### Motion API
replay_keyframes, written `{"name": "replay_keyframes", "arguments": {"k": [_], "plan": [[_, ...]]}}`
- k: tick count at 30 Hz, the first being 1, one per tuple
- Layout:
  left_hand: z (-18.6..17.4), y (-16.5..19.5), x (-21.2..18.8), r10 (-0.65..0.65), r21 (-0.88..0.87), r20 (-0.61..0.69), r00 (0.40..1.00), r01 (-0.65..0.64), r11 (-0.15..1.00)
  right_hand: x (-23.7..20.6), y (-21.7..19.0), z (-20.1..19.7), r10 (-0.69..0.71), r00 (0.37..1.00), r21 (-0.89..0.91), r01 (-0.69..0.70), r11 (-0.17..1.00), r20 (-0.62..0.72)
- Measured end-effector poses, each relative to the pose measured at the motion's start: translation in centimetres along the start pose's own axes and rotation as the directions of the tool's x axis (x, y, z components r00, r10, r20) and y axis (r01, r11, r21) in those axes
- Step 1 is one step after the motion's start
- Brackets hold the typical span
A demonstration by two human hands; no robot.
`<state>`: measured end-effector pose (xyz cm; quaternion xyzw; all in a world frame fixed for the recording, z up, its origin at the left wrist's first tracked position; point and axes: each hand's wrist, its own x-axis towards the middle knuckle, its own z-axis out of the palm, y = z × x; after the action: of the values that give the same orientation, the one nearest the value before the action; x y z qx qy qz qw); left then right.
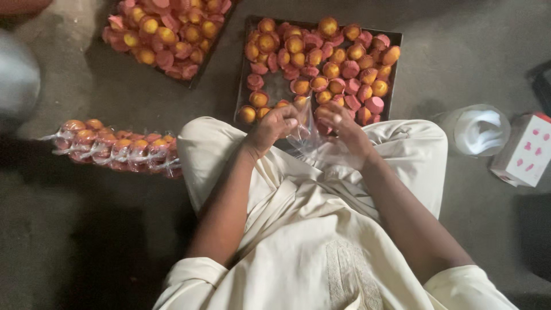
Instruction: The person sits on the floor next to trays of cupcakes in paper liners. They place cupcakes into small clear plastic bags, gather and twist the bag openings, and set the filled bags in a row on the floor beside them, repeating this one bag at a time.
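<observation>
Floor: bare grey concrete floor, dim and shadowed toward the near corners.
Left hand: fingers curled, pinching one edge of a clear plastic bag.
Right hand: pinching the bag's other edge, over the lap.
Tray: dark, just beyond the knees, heaped with small cakes in pink cups.
Second tray: farther left, also full.
Left side: bagged cakes in a row.
Right side: roll of bags, white box.
</observation>
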<state>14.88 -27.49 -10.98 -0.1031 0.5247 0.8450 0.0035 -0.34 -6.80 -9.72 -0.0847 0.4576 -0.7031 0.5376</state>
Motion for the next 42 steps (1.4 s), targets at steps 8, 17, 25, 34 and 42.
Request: {"name": "replay_keyframes", "arguments": {"k": [8,17,25,34,42], "plan": [[0.3,0.4,0.1,0.039,0.000,0.040,0.998,-0.039,0.999,0.4,1.4,-0.5,-0.079,0.996,-0.161,0.084,0.983,0.038],[3.6,-0.9,0.1,0.166,0.725,-0.184,0.969,0.020,0.689,-1.0,1.4,0.5,-0.100,0.989,-0.920,0.139,0.367,0.109],[3.7,-0.8,0.8,0.391,0.828,-0.133,0.911,-0.114,0.549,-1.9,-2.4,0.6,-0.433,0.820,-0.890,0.448,0.081,0.374],[1.2,-1.9,0.6,0.331,0.696,-0.419,0.846,0.065,0.715,-3.5,-3.0,2.9,-0.673,0.735,-0.996,0.087,-0.031,0.085],[3.0,-5.2,1.2,0.064,0.121,-0.125,0.990,-0.049,0.991,-4.1,3.2,3.1,-0.089,0.994,-0.632,0.025,0.774,-0.070]]}}
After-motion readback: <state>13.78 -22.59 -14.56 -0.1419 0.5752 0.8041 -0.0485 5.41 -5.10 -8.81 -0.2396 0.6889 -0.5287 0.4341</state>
